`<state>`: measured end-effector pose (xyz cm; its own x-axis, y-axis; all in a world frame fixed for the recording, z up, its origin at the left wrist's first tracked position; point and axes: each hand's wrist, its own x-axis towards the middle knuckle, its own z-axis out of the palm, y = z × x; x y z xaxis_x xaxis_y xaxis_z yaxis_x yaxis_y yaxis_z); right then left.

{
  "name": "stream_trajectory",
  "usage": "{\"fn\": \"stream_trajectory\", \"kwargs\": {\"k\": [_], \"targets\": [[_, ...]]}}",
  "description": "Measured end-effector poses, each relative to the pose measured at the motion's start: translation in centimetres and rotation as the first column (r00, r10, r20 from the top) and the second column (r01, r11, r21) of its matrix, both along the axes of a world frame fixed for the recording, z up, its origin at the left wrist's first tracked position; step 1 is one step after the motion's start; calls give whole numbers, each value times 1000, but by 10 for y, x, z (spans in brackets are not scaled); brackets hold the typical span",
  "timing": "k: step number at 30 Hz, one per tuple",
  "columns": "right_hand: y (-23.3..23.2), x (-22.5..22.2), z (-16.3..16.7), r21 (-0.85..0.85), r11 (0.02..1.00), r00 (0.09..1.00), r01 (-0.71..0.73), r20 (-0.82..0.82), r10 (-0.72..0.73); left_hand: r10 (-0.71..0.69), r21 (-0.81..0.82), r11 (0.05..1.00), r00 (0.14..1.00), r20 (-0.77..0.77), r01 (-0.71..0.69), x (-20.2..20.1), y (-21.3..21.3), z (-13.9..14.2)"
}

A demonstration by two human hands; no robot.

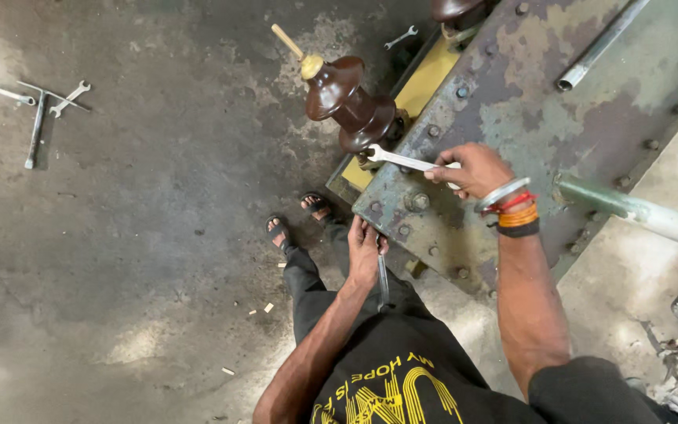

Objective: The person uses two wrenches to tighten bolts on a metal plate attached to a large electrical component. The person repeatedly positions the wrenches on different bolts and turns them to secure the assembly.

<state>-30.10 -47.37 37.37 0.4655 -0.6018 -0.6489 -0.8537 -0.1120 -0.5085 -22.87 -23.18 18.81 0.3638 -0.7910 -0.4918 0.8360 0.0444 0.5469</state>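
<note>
The right hand point(476, 169) is closed around the handle of a flat, shiny silver wrench point(402, 160). Its fingers wrap tight on the thin metal bar. The round head of the wrench sits at the foot of a big brown insulator point(351, 106), right where the insulator meets the metal. The insulator is smooth and glossy, shaped like stacked bells, and it leans to the left. A gold-coloured cap and a thin pale rod point(286, 42) stick out of its top.

The left hand point(365, 251) is down low at the edge of a big metal plate point(527, 102). Its fingers curl over the plate's rim, and a second thin grey tool point(383, 281) lies under the hand; I cannot tell for sure if the fingers grip it. The plate is rough and old, with patchy green paint, brown rust and many round bolts point(418, 202). A yellow strip point(425, 78) runs along its side.

Bangles in silver, red, orange and black point(512, 208) ring the right wrist. A pale green pipe point(637, 210) pokes out on the right, and a grey pipe point(598, 45) lies across the plate's top.

The floor point(135, 235) is dark, dusty concrete. More spanners point(37, 110) lie on it far to the left, and a small one point(402, 36) near the top. Two feet in sandals point(296, 220) stand beside the plate.
</note>
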Motion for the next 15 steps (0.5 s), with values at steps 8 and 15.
{"fn": "stream_trajectory", "kwargs": {"k": [8, 15], "targets": [[112, -64, -4, 367, 861, 844, 351, 274, -461, -49, 100, 993, 992, -119, 61, 28, 3, -28], [228, -78, -36, 577, 664, 640, 476, 290, -712, -545, 15, 838, 838, -5, 545, 89, 14, -52]]}}
